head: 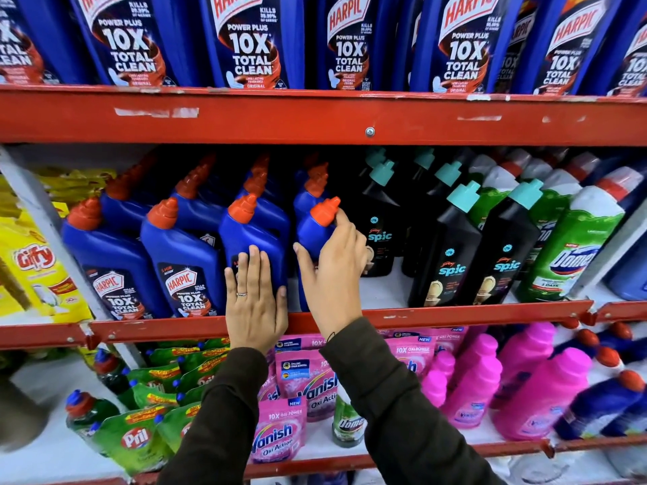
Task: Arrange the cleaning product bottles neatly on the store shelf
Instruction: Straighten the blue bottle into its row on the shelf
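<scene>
**Fourth bottle in the right hand, a gap to its left**

The blue bottle (pixel 312 236) with the orange cap sits at the front of the middle shelf (pixel 455 311), fourth in the front row of blue bottles, and it is already inside the right hand (pixel 332 264). The thumb lies across its lower left face, the fingers wrap the right shoulder, and one fingertip reaches up beside the cap. Its long axis runs upward from the palm and leans away to the right at the cap.

Just left of that grip, across a narrow dark gap, stands the third blue bottle (pixel 257 236). The left hand (pixel 254 295) lies flat against its front, fingers straight and together, grasping nothing. The right hand is clearly the nearer one to the loose bottle. My judgement is that the next move turns on closing that gap leftward, with the flat hand bracing the neighbour. To the right of the grip stand the black bottles (pixel 451 253), well clear.
</scene>
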The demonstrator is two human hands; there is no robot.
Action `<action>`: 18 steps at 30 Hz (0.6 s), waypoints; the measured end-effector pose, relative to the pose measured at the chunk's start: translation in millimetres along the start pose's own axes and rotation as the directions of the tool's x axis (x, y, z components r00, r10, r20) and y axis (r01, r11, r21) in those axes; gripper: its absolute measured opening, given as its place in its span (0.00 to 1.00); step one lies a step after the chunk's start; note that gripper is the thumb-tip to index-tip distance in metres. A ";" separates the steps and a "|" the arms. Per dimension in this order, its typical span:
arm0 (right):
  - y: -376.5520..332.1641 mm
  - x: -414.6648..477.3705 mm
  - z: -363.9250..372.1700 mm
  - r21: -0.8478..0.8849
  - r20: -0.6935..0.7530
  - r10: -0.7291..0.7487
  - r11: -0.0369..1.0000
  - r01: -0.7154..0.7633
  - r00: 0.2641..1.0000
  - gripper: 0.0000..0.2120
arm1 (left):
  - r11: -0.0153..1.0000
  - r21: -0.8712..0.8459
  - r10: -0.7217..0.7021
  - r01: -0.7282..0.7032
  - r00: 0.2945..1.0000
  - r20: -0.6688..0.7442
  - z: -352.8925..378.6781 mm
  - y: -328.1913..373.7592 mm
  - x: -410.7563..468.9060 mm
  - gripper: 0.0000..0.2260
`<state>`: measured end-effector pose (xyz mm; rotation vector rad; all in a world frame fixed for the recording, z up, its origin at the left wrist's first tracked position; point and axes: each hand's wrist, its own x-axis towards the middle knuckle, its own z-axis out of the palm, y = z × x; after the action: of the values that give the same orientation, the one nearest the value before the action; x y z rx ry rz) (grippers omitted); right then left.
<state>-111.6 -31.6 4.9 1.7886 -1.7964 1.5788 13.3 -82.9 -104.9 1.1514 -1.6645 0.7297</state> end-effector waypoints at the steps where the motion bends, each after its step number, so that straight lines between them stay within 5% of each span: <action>1: 1.0 0.1 -0.3 0.002 0.000 -0.005 1.000 0.005 1.000 0.33 | 1.000 0.002 -0.001 0.001 1.000 0.001 0.4 -0.4 -0.8 0.35; 12: 15.4 -3.4 -19.7 0.121 -0.032 -0.034 0.992 0.038 0.999 0.39 | 1.000 0.007 -0.005 0.004 1.000 0.015 1.5 -1.7 -0.9 0.34; 18: 47.8 11.1 -76.0 0.132 -0.346 0.026 0.991 0.021 0.938 0.28 | 1.000 0.015 -0.018 0.017 0.999 0.044 0.4 -0.1 -1.5 0.34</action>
<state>-193.6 3.7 20.0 1.4374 -1.5620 1.9142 13.4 -82.8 -106.4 1.1988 -1.6862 0.7110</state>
